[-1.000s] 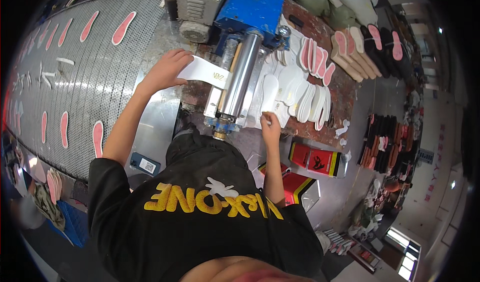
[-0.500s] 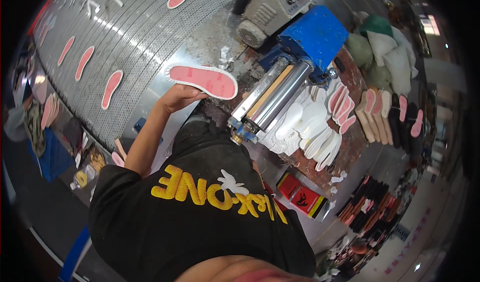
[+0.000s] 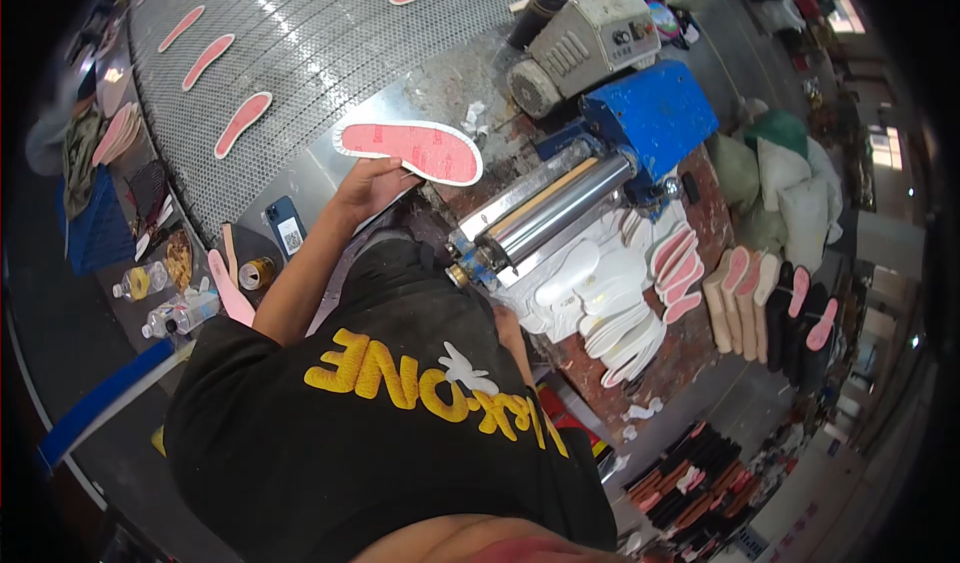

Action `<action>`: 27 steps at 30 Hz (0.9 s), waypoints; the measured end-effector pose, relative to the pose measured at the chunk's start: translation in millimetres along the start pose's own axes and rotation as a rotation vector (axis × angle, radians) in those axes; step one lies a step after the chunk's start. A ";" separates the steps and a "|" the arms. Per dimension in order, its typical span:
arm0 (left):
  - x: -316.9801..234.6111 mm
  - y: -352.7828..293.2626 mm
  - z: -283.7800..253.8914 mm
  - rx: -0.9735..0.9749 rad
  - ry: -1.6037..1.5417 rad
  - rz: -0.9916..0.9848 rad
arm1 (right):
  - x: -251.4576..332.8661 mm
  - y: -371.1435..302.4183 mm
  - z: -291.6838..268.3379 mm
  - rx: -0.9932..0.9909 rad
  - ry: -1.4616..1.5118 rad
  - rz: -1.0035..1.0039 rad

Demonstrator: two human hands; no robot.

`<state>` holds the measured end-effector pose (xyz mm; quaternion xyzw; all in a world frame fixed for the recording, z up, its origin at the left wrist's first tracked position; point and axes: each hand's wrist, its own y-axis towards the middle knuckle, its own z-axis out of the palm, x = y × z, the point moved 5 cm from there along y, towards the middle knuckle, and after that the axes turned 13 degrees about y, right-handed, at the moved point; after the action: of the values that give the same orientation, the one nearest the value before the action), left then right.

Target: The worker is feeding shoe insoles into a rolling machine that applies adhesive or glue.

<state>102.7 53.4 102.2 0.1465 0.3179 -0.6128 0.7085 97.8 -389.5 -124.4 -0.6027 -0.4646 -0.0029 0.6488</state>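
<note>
A pink insole with a white notched rim [image 3: 425,151] is gripped at its near edge by my left hand [image 3: 372,189], over the metal edge plate of a mesh conveyor [image 3: 330,53]. My thumb lies along its near side. Only a strip of my right forearm [image 3: 511,341] shows beside my shirt. The fingers of that hand are hidden below the roller machine [image 3: 565,211], so what they hold cannot be seen. White insole pieces [image 3: 590,281] lie fanned out right of the roller, with pink-topped insoles [image 3: 677,265] stacked beside them.
Several pink insoles [image 3: 243,125] rest on the conveyor. A grey motor unit [image 3: 590,48] and a blue housing [image 3: 650,118] stand beyond the roller. At left are a phone [image 3: 287,225], a can [image 3: 258,272] and plastic bottles [image 3: 182,313]. Sacks [image 3: 785,178] sit at right.
My left hand still holds the pink insole, slightly further right in view. The view has shifted, bringing the phone, can and bottles into sight. My right forearm shows more now.
</note>
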 end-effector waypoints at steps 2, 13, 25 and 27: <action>4.5 -3.0 1.5 -0.030 -0.006 0.026 | -4.5 11.1 4.1 0.038 -0.195 -0.177; 22.2 -17.9 -8.5 -0.216 -0.121 0.038 | 1.0 6.6 -4.2 0.079 -0.164 -0.171; 16.3 -10.6 -12.4 -0.254 -0.094 -0.023 | -15.9 22.2 0.3 0.023 -0.020 -0.019; 15.4 -8.8 -13.6 -0.262 -0.095 -0.034 | -11.0 19.6 0.1 0.013 -0.039 -0.045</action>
<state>91.3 47.8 83.8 0.0181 0.3640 -0.5842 0.7252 102.5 -390.1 -146.4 -0.5876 -0.4906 -0.0028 0.6435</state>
